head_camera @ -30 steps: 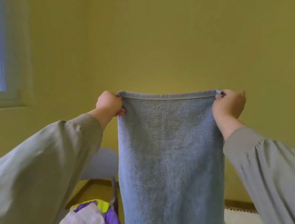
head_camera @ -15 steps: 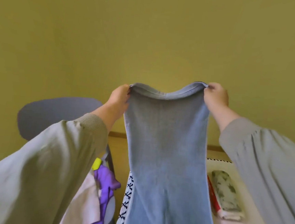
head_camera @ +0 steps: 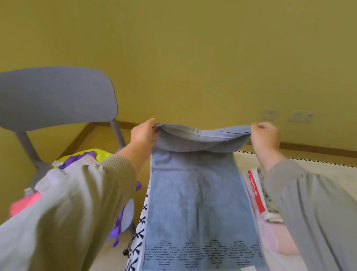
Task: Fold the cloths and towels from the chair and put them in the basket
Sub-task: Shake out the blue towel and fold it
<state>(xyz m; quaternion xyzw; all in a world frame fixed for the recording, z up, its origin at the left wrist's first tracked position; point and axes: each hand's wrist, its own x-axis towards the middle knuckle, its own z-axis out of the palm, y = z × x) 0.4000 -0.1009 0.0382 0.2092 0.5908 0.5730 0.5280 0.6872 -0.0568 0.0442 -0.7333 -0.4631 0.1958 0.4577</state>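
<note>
Has brought the blue towel (head_camera: 199, 202) down since half a second ago: hung in the air then, lies lengthwise on the pale bed cover (head_camera: 332, 172) now, with only the far edge lifted. Has tipped the view downward with it.

At far left, shows a grey chair (head_camera: 49, 96) against the yellow wall, with a heap of cloths (head_camera: 78, 159) on the seat, yellow-green, purple, white and pink, partly hidden behind the left sleeve. Next, pinches the towel's far left corner with the left hand (head_camera: 144, 132), thumb against curled fingers. Between the hands, lets the far hem sag in a shallow fold, doubled slightly over the towel's body; leaves the near end flat, dark diamond band and white label showing. Pinches the far right corner with the right hand (head_camera: 264, 138), fingers curled. Just right of the towel, partly covers a red-and-white packet (head_camera: 254, 191) with the right forearm. Above that hand, shows wall sockets (head_camera: 302, 117).
</note>
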